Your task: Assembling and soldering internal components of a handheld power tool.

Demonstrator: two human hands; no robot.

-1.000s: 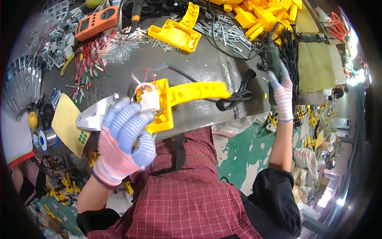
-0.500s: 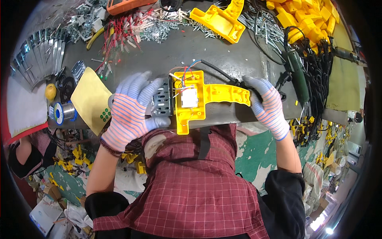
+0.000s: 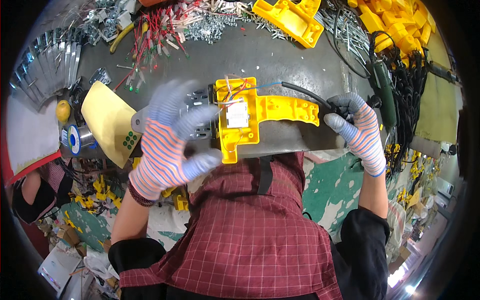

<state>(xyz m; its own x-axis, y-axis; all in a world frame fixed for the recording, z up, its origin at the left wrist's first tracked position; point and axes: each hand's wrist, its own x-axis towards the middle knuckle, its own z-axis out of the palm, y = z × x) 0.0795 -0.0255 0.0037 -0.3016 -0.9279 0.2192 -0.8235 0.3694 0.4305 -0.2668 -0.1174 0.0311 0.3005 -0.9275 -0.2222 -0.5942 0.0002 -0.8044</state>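
Note:
A yellow plastic tool housing half (image 3: 289, 111) lies on the bench edge, its hollow side up and its handle to the right. Inside sits a white box-shaped part (image 3: 237, 115) with thin red, blue and white wires. A perforated metal guard (image 3: 199, 112) joins its left end. My left hand (image 3: 172, 132), gloved in stripes and blurred at the fingers, hovers over the guard with fingers apart. My gloved right hand (image 3: 352, 117) pinches the black power cord (image 3: 307, 93) just beyond the handle's end. The cord runs to the wires in the housing.
Another yellow housing (image 3: 292, 22) lies at the back, near screws (image 3: 345, 35) and red-wired lights (image 3: 165, 25). A green power tool (image 3: 382, 92) and black cords stand right. Yellow card (image 3: 107, 122), solder spool (image 3: 80, 140) and metal blades (image 3: 57, 60) are left.
My right hand has closed on the cord and drawn it to the right, straightening it. My left hand has lifted off the guard, its fingers now blurred.

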